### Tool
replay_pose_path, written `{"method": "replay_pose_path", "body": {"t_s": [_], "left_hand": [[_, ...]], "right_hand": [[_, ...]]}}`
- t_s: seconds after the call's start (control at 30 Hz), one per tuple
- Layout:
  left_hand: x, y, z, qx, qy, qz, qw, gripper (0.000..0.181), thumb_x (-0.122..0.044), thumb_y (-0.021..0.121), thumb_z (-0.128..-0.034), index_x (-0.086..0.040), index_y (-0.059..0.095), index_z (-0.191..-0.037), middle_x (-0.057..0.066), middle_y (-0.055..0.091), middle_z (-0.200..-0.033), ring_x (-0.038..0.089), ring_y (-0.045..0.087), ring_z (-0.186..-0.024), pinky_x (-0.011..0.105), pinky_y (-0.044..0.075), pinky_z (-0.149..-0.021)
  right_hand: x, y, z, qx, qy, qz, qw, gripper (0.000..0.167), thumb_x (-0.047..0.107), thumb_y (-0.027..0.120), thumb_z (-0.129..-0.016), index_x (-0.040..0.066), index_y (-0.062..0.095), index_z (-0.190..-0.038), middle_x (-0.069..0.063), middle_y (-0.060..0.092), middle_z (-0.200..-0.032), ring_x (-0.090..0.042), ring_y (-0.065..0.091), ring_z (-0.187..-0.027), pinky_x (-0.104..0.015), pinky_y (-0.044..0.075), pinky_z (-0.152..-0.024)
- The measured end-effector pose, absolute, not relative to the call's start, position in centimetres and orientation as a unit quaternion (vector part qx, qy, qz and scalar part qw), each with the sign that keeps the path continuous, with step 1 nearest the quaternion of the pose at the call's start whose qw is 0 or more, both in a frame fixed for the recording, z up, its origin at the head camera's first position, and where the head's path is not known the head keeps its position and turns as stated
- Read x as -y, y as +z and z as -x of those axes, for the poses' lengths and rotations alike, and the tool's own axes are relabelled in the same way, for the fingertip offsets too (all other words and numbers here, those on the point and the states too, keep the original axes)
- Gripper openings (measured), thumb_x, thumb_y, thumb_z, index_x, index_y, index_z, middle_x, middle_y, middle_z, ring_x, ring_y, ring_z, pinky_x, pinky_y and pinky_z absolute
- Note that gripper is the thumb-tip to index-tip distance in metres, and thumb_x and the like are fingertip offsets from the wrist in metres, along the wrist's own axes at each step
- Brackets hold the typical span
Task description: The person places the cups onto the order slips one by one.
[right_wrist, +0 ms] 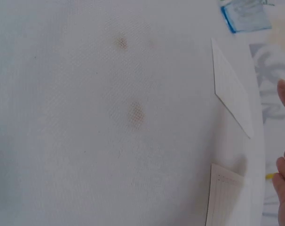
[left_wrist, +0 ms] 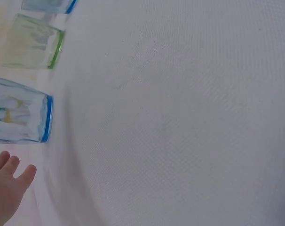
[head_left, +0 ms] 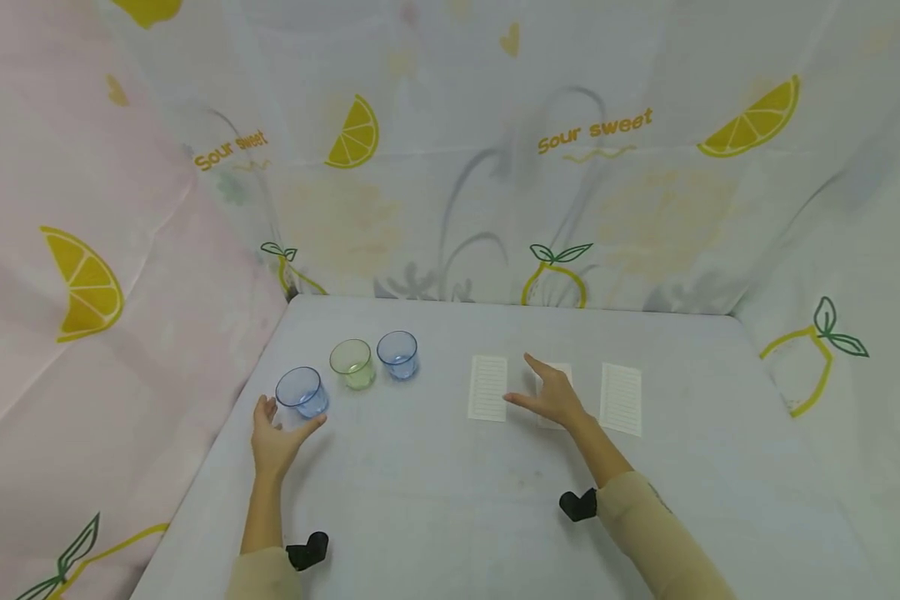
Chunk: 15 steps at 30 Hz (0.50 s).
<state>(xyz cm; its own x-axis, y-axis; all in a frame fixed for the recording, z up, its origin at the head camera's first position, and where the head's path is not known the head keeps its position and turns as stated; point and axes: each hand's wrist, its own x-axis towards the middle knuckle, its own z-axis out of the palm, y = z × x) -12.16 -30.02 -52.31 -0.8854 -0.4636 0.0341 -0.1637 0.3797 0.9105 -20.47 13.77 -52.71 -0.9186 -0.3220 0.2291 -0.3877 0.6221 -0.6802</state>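
My left hand [head_left: 276, 442] is spread just in front of the nearest blue glass [head_left: 303, 393], thumb to its right and fingers to its left. The left wrist view shows a gap between the fingertips [left_wrist: 27, 176] and that blue glass [left_wrist: 20, 115]. Behind it stand a green glass [head_left: 354, 367] and a second blue glass [head_left: 399, 357]. Over the middle lined paper card [head_left: 561, 369] hovers my right hand [head_left: 553, 402], thumb and fingers apart, holding nothing; it partly hides that card. Lined cards lie on either side, a left one [head_left: 487, 388] and a right one [head_left: 621, 400].
A white cloth covers the table [head_left: 435, 517], with faint brownish stains [right_wrist: 136, 113] on it. Printed fabric walls [head_left: 450, 192] with lemon designs close in the back and sides. The left table edge runs close beside the left hand.
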Motion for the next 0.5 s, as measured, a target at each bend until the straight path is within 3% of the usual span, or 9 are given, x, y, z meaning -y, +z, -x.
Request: {"method": "replay_pose_path", "body": {"t_s": [0.3, 0.5], "left_hand": [[30.1, -53.6, 13.4, 0.803, -0.542, -0.19, 0.159, 0.097, -0.011, 0.082, -0.068, 0.009, 0.024, -0.143, 0.032, 0.034, -0.142, 0.041, 0.033, -0.133, 0.052, 0.033, -0.106], [30.1, -54.0, 14.1, 0.8, -0.543, -0.197, 0.165, 0.093, -0.011, 0.081, -0.0702, 0.009, 0.026, -0.142, 0.032, 0.034, -0.142, 0.044, 0.033, -0.132, 0.051, 0.032, -0.107]], "right_hand": [[-12.4, -53.8, 20.8, 0.912, 0.354, -0.208, -0.019, 0.088, 0.034, 0.079, -0.074, -0.016, 0.038, -0.134, -0.031, 0.041, -0.137, -0.043, 0.04, -0.128, -0.048, 0.034, -0.107], [-11.7, -54.2, 21.0, 0.911, 0.348, -0.217, -0.038, 0.092, 0.033, 0.081, -0.071, -0.017, 0.036, -0.134, -0.031, 0.038, -0.139, -0.041, 0.037, -0.13, -0.046, 0.03, -0.11]]}}
